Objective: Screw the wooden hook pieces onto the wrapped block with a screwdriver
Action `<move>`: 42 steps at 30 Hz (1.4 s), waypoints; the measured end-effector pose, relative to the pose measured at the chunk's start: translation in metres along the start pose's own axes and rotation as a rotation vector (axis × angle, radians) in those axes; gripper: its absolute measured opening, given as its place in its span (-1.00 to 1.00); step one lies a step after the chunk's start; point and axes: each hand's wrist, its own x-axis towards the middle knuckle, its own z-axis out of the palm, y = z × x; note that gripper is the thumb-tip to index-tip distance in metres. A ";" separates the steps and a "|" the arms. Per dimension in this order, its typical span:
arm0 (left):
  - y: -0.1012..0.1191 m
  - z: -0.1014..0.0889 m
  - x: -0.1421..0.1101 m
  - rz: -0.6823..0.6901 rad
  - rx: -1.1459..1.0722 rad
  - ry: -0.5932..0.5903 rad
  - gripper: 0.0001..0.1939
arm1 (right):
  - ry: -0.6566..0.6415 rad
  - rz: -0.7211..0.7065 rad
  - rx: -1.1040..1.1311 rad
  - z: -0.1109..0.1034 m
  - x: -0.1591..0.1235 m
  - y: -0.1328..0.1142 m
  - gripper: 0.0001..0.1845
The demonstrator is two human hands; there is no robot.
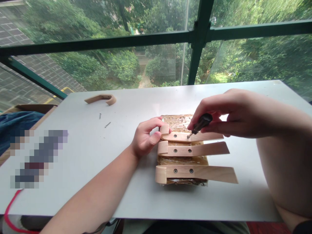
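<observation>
My right hand (226, 112) is closed round the dark handle of a screwdriver (204, 122). Its tip meets the right-hand screw (188, 137) in the farthest wooden hook (180, 136). With thumb and fingers, my left hand (146, 136) grips the curved end of that same hook. Two similar pieces, the middle wooden hook (209, 149) and the nearest wooden hook (214, 174), lie parallel to it, each with two screws showing. All three rest across a block wrapped in brown tape (182, 161), their straight ends sticking out to the right.
A loose wooden hook (99, 97) lies at the white table's (131, 107) far left. Near it are two loose screws, one screw (100, 116) and another screw (107, 124). A blurred-out object (39, 159) with a red cord (9, 208) is at left. Beyond stands a green-framed window (200, 35).
</observation>
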 end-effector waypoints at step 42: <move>0.000 -0.002 0.000 -0.021 -0.003 -0.025 -0.62 | -0.008 0.037 0.107 0.003 0.002 0.002 -0.69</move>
